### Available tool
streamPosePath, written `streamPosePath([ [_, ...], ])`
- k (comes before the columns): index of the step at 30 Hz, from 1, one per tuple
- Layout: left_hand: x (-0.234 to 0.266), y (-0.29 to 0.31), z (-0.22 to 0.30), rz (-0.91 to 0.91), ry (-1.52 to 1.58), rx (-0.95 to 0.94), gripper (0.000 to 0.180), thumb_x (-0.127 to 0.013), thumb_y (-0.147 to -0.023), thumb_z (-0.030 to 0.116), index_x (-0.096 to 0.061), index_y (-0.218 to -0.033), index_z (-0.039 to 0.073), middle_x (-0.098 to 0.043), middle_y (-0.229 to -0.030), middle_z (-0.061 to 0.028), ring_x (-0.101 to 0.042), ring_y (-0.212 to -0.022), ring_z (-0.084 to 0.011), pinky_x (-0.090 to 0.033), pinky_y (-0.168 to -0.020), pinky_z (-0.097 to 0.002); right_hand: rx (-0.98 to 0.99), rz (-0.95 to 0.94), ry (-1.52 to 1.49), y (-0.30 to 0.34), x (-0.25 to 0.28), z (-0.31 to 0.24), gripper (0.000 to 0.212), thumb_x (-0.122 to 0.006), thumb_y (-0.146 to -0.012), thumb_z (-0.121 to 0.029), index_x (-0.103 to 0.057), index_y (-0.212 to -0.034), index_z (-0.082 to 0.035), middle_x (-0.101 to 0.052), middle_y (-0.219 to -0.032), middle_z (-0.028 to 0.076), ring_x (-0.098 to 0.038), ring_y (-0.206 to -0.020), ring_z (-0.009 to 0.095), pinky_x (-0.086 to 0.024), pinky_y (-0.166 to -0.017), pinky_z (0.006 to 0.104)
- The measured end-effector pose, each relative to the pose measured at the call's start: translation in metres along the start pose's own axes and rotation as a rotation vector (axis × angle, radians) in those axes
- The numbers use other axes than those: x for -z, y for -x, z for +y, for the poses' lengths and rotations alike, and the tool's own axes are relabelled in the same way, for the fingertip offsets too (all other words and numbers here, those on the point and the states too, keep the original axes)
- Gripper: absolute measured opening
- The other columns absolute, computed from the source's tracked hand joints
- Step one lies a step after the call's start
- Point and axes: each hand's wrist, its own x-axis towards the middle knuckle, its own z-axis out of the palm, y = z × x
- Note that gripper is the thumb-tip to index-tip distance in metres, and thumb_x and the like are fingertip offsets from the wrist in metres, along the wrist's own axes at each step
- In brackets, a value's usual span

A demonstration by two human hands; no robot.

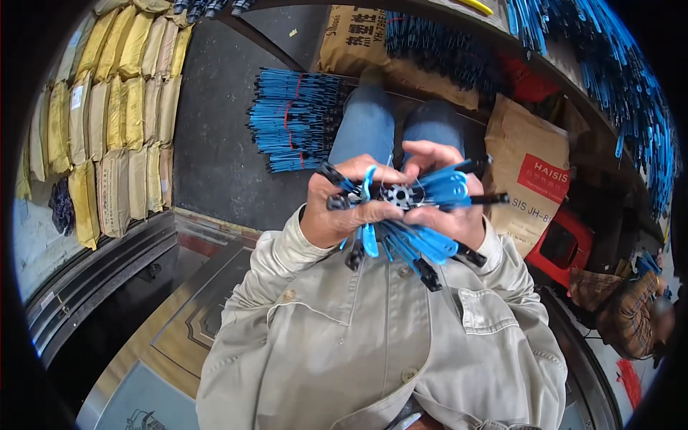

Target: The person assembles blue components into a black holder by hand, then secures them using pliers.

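In front of my lap I hold a cluster of blue plastic strips [433, 242] with black tips, spread out like spokes. At its middle is a small round black hub [400, 196] with a toothed edge. My left hand [335, 211] grips the cluster, thumb and fingertips close to the hub, with a few strips across its fingers. My right hand [451, 218] pinches near the hub's other side, and strips run under its fingers. A thin wire shows beside the hub. The hands hide part of the strips.
Tied bundles of similar blue strips [294, 120] lie on the floor ahead. A shelf with more strips [623, 79] runs along the upper right. Yellow and brown sacks [115, 115] are stacked left. A paper sack [527, 168] and another person's sleeve [631, 315] are at right.
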Motion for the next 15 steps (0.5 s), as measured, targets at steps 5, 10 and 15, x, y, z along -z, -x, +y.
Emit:
streamPosePath([
  [5,-0.008,-0.002,-0.002,0.105,-0.007,-0.026,0.032,-0.076,-0.069,0.006,-0.065,-0.097,-0.001,-0.063,-0.089,-0.0111,-0.059,-0.083,-0.0171,-0.045,-0.074,-0.0277,-0.266,0.022,-0.186,-0.008,0.01,-0.013,0.042,-0.074,-0.073,-0.011,-0.055,-0.109,0.0,-0.057,-0.089,0.002,-0.054,-0.084,0.008,-0.044,-0.074,0.0232],
  [10,-0.016,-0.006,-0.003,0.159,-0.015,-0.091,0.035,-0.077,-0.068,0.004,-0.062,-0.099,-0.002,-0.061,-0.094,-0.013,-0.059,-0.087,-0.0183,-0.045,-0.078,-0.0292,-0.484,-0.022,-0.143,-0.019,0.017,-0.033,0.023,-0.071,-0.073,-0.007,-0.061,-0.093,0.0,-0.06,-0.083,0.001,-0.056,-0.081,0.008,-0.044,-0.071,0.0212],
  [15,-0.016,-0.012,-0.007,0.18,0.121,-0.116,0.031,-0.077,-0.068,0.003,-0.058,-0.092,-0.001,-0.059,-0.098,-0.0145,-0.058,-0.091,-0.0193,-0.045,-0.079,-0.03,-0.513,0.018,-0.2,-0.023,0.018,-0.036,0.024,-0.071,-0.074,-0.012,-0.057,-0.089,0.0,-0.06,-0.083,0.002,-0.055,-0.075,0.007,-0.044,-0.07,0.0211],
])
